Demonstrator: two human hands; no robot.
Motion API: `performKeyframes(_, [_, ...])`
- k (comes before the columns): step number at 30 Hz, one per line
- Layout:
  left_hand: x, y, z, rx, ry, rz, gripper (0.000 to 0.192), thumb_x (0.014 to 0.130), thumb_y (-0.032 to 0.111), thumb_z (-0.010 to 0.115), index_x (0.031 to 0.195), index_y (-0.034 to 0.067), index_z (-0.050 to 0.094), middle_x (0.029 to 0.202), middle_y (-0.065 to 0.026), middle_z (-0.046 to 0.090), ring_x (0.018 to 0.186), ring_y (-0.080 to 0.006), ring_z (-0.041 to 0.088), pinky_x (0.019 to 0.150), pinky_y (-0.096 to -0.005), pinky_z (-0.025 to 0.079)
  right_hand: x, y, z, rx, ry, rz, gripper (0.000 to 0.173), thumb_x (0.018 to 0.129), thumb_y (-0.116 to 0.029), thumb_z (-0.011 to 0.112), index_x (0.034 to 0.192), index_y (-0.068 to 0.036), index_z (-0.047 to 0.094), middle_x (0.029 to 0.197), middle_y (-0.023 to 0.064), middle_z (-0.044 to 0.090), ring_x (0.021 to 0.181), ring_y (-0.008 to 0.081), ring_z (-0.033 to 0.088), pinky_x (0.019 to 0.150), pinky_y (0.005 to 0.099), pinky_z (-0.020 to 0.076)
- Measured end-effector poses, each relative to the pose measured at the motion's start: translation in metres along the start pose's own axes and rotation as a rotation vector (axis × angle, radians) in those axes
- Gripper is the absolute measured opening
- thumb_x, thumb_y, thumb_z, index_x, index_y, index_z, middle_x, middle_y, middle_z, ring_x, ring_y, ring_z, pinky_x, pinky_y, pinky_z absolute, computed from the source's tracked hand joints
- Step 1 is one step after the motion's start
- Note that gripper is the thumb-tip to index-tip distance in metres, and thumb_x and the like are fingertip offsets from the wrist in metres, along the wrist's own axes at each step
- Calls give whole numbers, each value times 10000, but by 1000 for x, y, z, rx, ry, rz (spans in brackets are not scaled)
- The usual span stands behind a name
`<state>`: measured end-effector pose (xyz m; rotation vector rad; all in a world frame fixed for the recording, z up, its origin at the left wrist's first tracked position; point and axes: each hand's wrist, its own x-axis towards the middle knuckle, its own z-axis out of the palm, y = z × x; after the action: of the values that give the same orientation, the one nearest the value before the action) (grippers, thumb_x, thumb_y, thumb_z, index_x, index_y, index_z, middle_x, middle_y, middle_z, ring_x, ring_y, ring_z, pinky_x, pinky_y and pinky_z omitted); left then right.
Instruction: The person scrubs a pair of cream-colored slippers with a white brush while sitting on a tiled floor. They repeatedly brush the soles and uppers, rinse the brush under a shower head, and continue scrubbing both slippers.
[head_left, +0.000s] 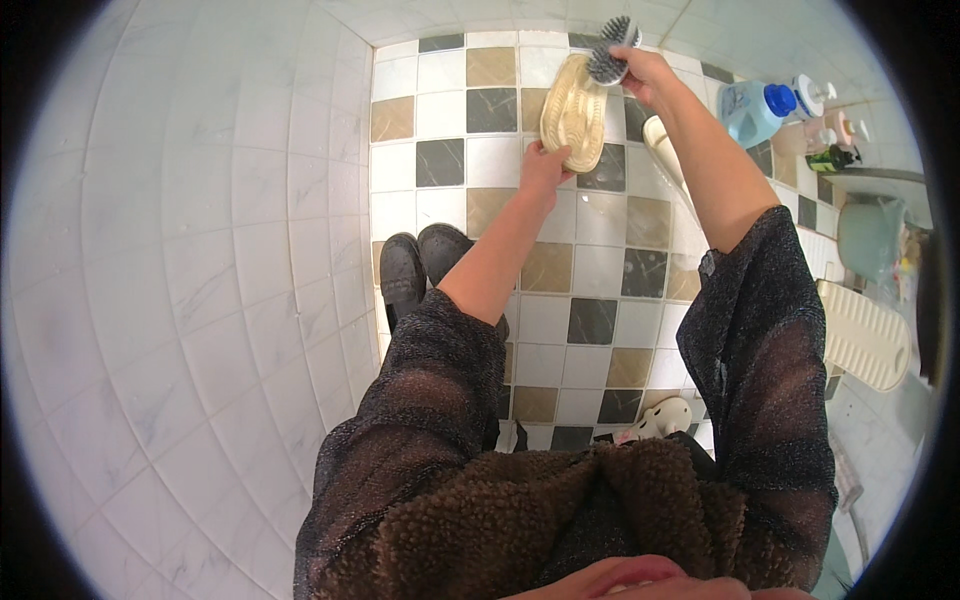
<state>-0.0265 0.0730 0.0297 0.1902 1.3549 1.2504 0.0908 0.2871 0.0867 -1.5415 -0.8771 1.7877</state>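
A cream slipper or shoe (576, 105) is tilted so that its ridged sole faces up. My left hand (544, 171) grips its near end, with the thumb on the sole. In my right hand (646, 73) is a scrub brush (609, 64) with dark grey bristles and a pale body. The brush is at the far right end of the sole; whether its bristles touch the sole cannot be told. Another cream shoe (661, 142) lies on the tiled floor (547, 319), partly hidden by my right forearm.
A pair of black shoes (403, 270) stands beside the tiled wall (217, 247). On the right are a detergent jug (742, 112) with a blue cap, several pump bottles (817, 135), a teal container (862, 236) and a cream washboard (866, 337). A pale clog (664, 420) shows below me.
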Motion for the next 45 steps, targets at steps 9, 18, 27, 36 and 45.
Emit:
performKeyframes(9, [-4,4,3,-19,-16,-7,440,928,43,594,1300,-65,386,1233,-190,570,1054,-268,653,885,-369,590,-16,16,-3,-194,47,60,186,921,-125,634,1066,-8,635,964,87,682,834,194,654,783,348,547])
performKeyframes(18, [5,-6,-2,-44,-34,-30,524,878,81,663,1316,5,386,1235,-152,556,1031,-240,633,808,-357,578,-8,7,-14,-61,64,-181,243,818,-113,726,982,-4,585,822,53,613,738,164,598,631,302,466])
performKeyframes(27, [7,-8,-4,-12,-38,-23,520,883,98,667,1311,14,385,1232,-150,556,1037,-237,630,805,-354,576,-21,-1,-14,-63,-45,-184,288,870,-36,672,1116,41,543,973,106,650,839,189,642,775,328,531])
performKeyframes(36, [-3,-1,2,26,-9,-7,503,905,22,610,1320,-62,340,1232,-209,546,1049,-290,653,891,-378,594,-39,13,-21,-153,-121,-94,215,930,-70,623,1127,4,576,1031,88,660,934,197,640,845,344,525])
performKeyframes(45, [2,-6,-2,24,-21,-8,532,885,89,660,1320,-2,369,1226,-167,557,1037,-240,635,802,-351,583,-8,15,-32,-149,9,-202,398,889,-182,689,1194,46,573,1061,145,674,963,261,656,835,391,516])
